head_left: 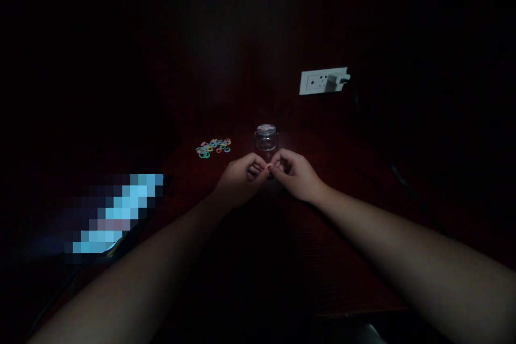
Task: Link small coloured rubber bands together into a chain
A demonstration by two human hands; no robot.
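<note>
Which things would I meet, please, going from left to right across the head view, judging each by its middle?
Glowing object, pile of bands, left hand, held band, right hand, socket.

A white socket panel (313, 85) sits on the dark wall (242, 70), a pale plug (341, 80) in its right half. A dark cable (399, 174) runs down at the right of the dark reddish surface (342, 166). At the left glows a pixelated, bluish screen (124, 209), slanted, its content unreadable.
</note>
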